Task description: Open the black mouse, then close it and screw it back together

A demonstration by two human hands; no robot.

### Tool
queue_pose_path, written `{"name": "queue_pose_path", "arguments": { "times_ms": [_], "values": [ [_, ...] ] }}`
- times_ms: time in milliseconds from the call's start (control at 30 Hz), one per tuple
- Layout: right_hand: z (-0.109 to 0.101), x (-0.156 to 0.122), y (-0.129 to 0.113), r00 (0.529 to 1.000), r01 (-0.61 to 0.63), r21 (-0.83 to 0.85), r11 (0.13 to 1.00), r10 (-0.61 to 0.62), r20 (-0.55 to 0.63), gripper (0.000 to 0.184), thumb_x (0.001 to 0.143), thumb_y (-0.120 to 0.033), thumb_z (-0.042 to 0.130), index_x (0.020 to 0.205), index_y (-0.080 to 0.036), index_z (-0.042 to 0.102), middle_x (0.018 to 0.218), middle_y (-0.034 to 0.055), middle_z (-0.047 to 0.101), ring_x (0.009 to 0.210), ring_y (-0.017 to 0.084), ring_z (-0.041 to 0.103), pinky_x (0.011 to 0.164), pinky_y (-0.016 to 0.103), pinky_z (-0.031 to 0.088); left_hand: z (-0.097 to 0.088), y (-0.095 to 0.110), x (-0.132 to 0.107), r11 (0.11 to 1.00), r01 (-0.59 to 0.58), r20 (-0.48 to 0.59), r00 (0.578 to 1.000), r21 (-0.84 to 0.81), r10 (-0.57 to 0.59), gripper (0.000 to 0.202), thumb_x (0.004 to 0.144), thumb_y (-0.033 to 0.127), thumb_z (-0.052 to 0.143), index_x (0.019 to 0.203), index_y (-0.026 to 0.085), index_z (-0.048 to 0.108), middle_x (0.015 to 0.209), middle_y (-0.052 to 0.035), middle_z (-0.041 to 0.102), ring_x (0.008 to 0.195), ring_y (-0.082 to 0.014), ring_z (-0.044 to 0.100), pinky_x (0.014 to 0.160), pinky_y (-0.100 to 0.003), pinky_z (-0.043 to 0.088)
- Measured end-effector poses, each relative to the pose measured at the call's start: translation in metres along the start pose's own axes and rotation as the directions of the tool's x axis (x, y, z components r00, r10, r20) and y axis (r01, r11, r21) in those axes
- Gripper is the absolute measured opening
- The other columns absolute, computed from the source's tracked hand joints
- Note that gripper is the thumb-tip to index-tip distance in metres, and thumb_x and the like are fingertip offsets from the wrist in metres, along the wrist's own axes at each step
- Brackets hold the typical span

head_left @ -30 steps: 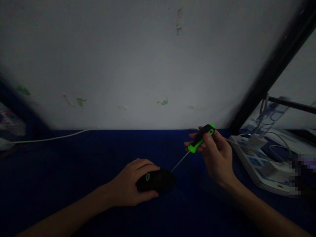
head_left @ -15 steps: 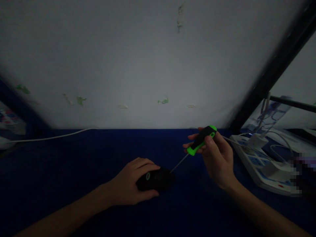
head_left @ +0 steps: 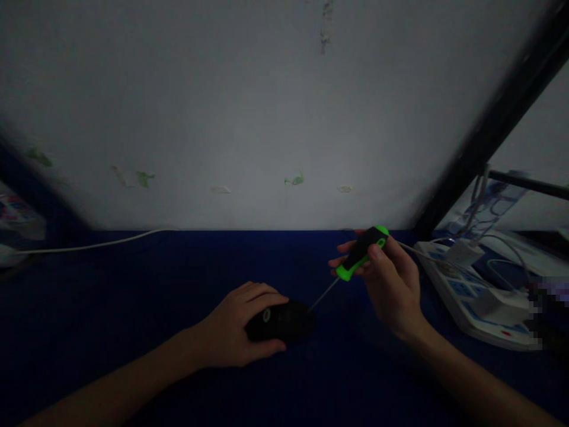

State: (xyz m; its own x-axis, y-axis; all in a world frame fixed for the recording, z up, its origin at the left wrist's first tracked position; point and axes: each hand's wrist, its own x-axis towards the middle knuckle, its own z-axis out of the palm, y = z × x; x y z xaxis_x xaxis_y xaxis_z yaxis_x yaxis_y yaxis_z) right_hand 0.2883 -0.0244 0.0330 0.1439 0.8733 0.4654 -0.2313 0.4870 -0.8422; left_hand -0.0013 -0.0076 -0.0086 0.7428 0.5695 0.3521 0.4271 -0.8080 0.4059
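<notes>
L hand (head_left: 231, 325) sits palm down over a black mouse (head_left: 280, 321), fingers on the far side and thumb on the near side. Grip is narrow and closed around the mouse, w/ a small green ring showing on the mouse btwn fingers and thumb. Mouse rests on a dark blue tabletop (head_left: 178, 267), inside L grip and projecting toward R side. R hand (head_left: 391, 290) is raised off the table, right of L grip, and holds a screwdriver (head_left: 362, 252) by its black-and-green handle. Grip is narrow, w/ handle pinched btwn thumb and fingers and tilted. Thin metal shaft (head_left: 324, 295) slants down from R grip toward L grip, tip at the mouse's right end. Too dark to confirm contact. Right of R grip: white power strip (head_left: 466, 296) w/ white plug (head_left: 462, 254) and several cords. Behind both grips: white cord (head_left: 89, 244) along the table's back edge, then a scuffed pale wall (head_left: 222, 118) w/ green marks. Black post (head_left: 489, 130) stands behind and right of R grip, against the wall.
</notes>
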Motion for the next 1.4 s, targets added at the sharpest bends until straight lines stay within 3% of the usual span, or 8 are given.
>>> {"name": "queue_pose_path", "arguments": {
  "times_ms": [633, 1000, 1233, 1400],
  "values": [
    [0.003, -0.006, -0.006, 0.999, 0.041, -0.104, 0.994, -0.038, 0.031, 0.030, 0.099, -0.041, 0.069, 0.122, -0.023, 0.065, 0.102, 0.0074, 0.078, 0.077, 0.024, 0.080, 0.067, 0.040, 0.068, 0.000, 0.002, 0.000, 1.000, -0.016, -0.008, 1.000, -0.007, 0.016, 0.059, 0.087, 0.045, 0.081, 0.140, 0.027, 0.060, 0.126, -0.0106, 0.069, 0.110, -0.0283, 0.069, 0.095, -0.045, 0.057],
    [0.009, -0.018, -0.012, 0.972, 0.147, -0.092, 0.985, -0.127, 0.197, 0.029, 0.099, -0.033, 0.072, 0.126, -0.027, 0.066, 0.101, 0.0069, 0.080, 0.080, 0.025, 0.082, 0.067, 0.039, 0.070, 0.002, 0.007, 0.000, 0.997, -0.062, -0.011, 0.998, 0.043, 0.063, 0.059, 0.090, 0.043, 0.078, 0.142, 0.024, 0.057, 0.125, -0.0136, 0.066, 0.108, -0.0287, 0.068, 0.094, -0.045, 0.058],
    [0.012, -0.021, -0.004, 0.950, 0.290, -0.122, 0.949, -0.271, 0.153, 0.058, 0.098, -0.024, 0.071, 0.150, -0.042, 0.050, 0.109, 0.0041, 0.081, 0.079, 0.025, 0.082, 0.066, 0.046, 0.072, 0.004, 0.009, -0.001, 1.000, -0.019, 0.003, 1.000, 0.012, 0.019, 0.058, 0.089, 0.040, 0.079, 0.140, 0.025, 0.057, 0.126, -0.0115, 0.064, 0.108, -0.0272, 0.067, 0.092, -0.041, 0.060],
    [0.007, -0.025, -0.004, 0.919, 0.384, -0.094, 0.918, -0.371, 0.135, 0.035, 0.105, -0.034, 0.059, 0.138, -0.036, 0.066, 0.133, 0.0084, 0.073, 0.105, 0.033, 0.078, 0.079, 0.055, 0.070, 0.004, 0.010, -0.001, 1.000, -0.013, 0.022, 1.000, 0.015, 0.012, 0.060, 0.088, 0.038, 0.081, 0.140, 0.025, 0.055, 0.127, -0.0115, 0.062, 0.109, -0.0275, 0.067, 0.094, -0.043, 0.059]
  ]
}}
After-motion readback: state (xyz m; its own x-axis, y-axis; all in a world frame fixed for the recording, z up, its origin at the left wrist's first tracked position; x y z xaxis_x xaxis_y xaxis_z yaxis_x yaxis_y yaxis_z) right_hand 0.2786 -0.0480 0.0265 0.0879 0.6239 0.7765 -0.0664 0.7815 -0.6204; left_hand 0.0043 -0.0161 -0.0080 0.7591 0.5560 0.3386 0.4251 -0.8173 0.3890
